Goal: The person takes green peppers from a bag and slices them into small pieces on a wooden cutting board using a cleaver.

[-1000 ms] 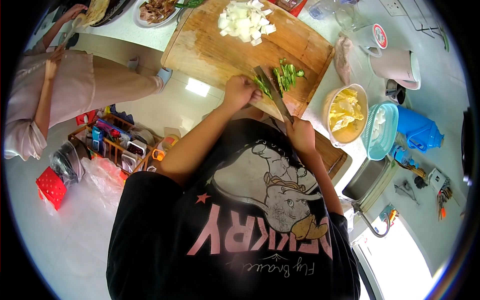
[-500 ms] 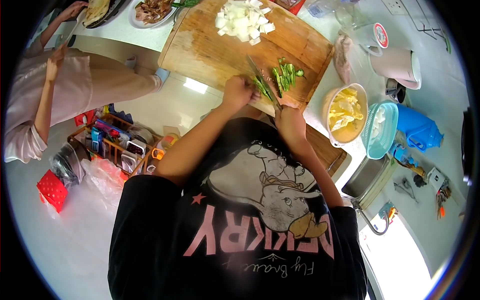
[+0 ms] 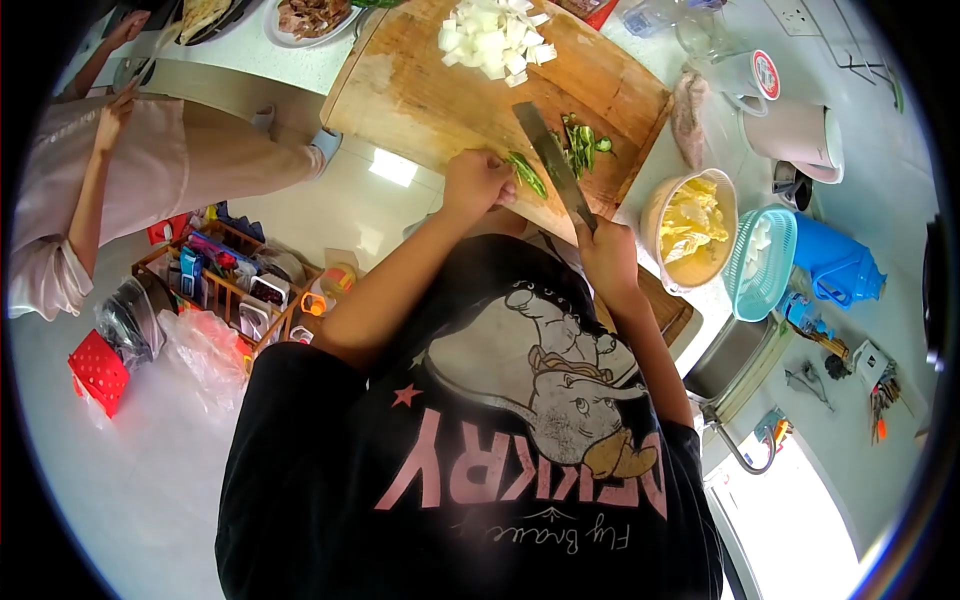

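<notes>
The green pepper piece lies near the close edge of the wooden cutting board, between the left hand and the knife. The left fingers are curled together right beside the pepper; whether they pinch it or only steady it, I cannot tell. The right fingers are clamped around the knife handle, with the blade slanting between the piece and the cut pepper strips, partly covering them.

To slice well, tuck the left fingertips behind the knuckles, let the flat of the blade ride against them, and shift the hand back a little per stroke so the strips come out even. Press the piece flat (pepper skin is probably slippery), and keep the strips clear of the blade.

Half a second ago the blade sat close against the piece, the right hand nearer the left; now both have swung rightward, opening a gap beside the pepper. The left hand is almost unmoved.
</notes>
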### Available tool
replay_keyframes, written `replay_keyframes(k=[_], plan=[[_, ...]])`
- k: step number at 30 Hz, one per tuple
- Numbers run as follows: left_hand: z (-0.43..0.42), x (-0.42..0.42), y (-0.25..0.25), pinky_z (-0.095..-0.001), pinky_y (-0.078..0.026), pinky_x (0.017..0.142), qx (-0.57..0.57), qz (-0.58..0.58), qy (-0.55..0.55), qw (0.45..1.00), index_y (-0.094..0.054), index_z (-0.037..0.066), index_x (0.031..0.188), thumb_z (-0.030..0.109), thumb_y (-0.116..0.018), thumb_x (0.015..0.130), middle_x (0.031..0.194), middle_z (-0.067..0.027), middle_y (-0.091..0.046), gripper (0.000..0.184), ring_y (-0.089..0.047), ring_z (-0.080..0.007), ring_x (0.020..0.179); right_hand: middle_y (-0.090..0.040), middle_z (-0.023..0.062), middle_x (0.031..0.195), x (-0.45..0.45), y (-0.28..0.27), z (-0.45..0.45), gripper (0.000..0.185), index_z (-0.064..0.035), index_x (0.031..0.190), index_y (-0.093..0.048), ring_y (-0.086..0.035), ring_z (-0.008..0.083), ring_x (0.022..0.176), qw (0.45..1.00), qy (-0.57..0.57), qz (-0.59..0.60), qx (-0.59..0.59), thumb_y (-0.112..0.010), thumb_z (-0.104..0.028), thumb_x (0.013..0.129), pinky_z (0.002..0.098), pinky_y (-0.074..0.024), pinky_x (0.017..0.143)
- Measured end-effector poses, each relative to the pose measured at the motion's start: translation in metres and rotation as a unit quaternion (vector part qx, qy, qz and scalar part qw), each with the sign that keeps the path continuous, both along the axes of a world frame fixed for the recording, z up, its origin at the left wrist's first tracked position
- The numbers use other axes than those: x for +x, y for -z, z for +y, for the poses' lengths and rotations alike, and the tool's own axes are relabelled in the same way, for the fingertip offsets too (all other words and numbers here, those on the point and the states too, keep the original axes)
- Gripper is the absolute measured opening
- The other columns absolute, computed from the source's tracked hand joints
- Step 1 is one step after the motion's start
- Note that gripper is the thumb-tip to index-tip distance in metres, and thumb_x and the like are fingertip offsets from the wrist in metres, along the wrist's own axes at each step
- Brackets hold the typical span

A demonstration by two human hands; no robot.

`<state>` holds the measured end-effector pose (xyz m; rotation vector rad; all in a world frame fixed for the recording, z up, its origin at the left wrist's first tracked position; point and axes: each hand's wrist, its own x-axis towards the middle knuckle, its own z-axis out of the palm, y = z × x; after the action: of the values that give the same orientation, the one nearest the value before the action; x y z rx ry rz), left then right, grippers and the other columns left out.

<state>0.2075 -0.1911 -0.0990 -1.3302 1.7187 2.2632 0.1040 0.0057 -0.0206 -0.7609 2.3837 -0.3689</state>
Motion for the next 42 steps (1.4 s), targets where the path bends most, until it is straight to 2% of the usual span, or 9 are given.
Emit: replay_keyframes(k=[5, 17, 26, 29, 32, 38, 41, 42], plan=[[0.0, -0.001, -0.001, -0.0287, -0.054, 0.047, 0.017, 0.002, -0.013, 1.0, -0.061, -0.007, 0.075, 0.006, -0.065, 0.093, 0.067, -0.0155, -0.068, 0.022, -0.069, -0.0195, 0.055, -0.065, 0.0245, 0.075, 0.009, -0.007, 0.004, 0.035, -0.001, 0.086, -0.067, -0.065, 0.0437, 0.071, 0.997, -0.075, 0.021, 0.018, -0.053, -0.031, 0.097, 0.0514, -0.0531, 0.067], [0.002, 0.001, 0.002, -0.0301, -0.057, 0.048, 0.02, 0.011, -0.022, 1.0, -0.061, -0.008, 0.075, 0.002, -0.064, 0.089, 0.065, -0.0152, -0.067, 0.018, -0.069, -0.0201, 0.053, -0.066, 0.0255, 0.077, 0.005, 0.013, 0.011, 0.039, -0.0005, 0.086, -0.067, -0.065, 0.0441, 0.074, 0.997, -0.062, 0.021, 0.052, -0.052, -0.035, 0.097, 0.0519, -0.0533, 0.07], [0.002, 0.0, -0.001, -0.0323, -0.057, 0.05, 0.035, -0.004, -0.019, 0.999, -0.06, -0.009, 0.077, 0.003, -0.064, 0.092, 0.066, -0.0155, -0.067, 0.019, -0.068, -0.021, 0.055, -0.068, 0.0248, 0.082, 0.01, 0.009, 0.008, 0.037, -0.0017, 0.091, -0.068, -0.068, 0.0429, 0.076, 0.992, -0.064, -0.001, 0.107, -0.05, -0.034, 0.097, 0.0517, -0.0549, 0.07], [0.003, 0.0, -0.001, -0.032, -0.056, 0.049, 0.028, -0.005, -0.012, 1.0, -0.061, -0.008, 0.077, 0.004, -0.064, 0.092, 0.067, -0.0152, -0.067, 0.019, -0.068, -0.021, 0.055, -0.064, 0.0293, 0.076, 0.017, 0.021, 0.001, 0.038, 0.0024, 0.094, -0.068, -0.065, 0.0451, 0.075, 0.99, -0.068, 0.024, 0.121, -0.054, -0.033, 0.095, 0.0511, -0.0529, 0.067], [0.002, -0.002, -0.006, -0.0313, -0.056, 0.049, -0.013, -0.041, 0.012, 0.999, -0.061, -0.008, 0.078, 0.005, -0.064, 0.093, 0.067, -0.0152, -0.068, 0.019, -0.069, -0.0208, 0.054, -0.063, 0.0308, 0.074, 0.015, 0.023, -0.022, 0.038, 0.0046, 0.089, -0.068, -0.065, 0.0463, 0.074, 0.995, -0.057, 0.055, 0.062, -0.056, -0.031, 0.094, 0.0524, -0.0524, 0.067], [0.005, -0.001, -0.003, -0.0306, -0.055, 0.047, -0.006, -0.015, -0.007, 1.0, -0.062, -0.007, 0.076, 0.003, -0.063, 0.09, 0.064, -0.0138, -0.068, 0.017, -0.069, -0.019, 0.054, -0.062, 0.0315, 0.071, 0.007, 0.035, -0.031, 0.04, 0.0097, 0.075, -0.065, -0.064, 0.0477, 0.071, 0.996, -0.005, 0.07, -0.058, -0.062, -0.027, 0.091, 0.0545, -0.0511, 0.066], [0.004, -0.003, -0.002, -0.0313, -0.056, 0.048, -0.01, -0.025, 0.004, 1.0, -0.062, -0.008, 0.077, 0.003, -0.063, 0.09, 0.066, -0.0153, -0.068, 0.017, -0.07, -0.0205, 0.055, -0.062, 0.0317, 0.071, 0.007, 0.026, -0.033, 0.041, 0.0095, 0.075, -0.066, -0.064, 0.0481, 0.071, 1.0, 0.012, 0.024, -0.014, -0.06, -0.027, 0.092, 0.0542, -0.052, 0.067], [0.003, -0.002, -0.002, -0.0317, -0.056, 0.048, 0.014, -0.014, -0.015, 1.0, -0.062, -0.008, 0.077, 0.004, -0.063, 0.09, 0.067, -0.0158, -0.068, 0.017, -0.07, -0.021, 0.055, -0.064, 0.0308, 0.075, 0.008, 0.02, -0.036, 0.038, 0.0076, 0.079, -0.067, -0.065, 0.0473, 0.075, 1.0, -0.005, 0.02, 0.019, -0.059, -0.027, 0.093, 0.0539, -0.0524, 0.07]])
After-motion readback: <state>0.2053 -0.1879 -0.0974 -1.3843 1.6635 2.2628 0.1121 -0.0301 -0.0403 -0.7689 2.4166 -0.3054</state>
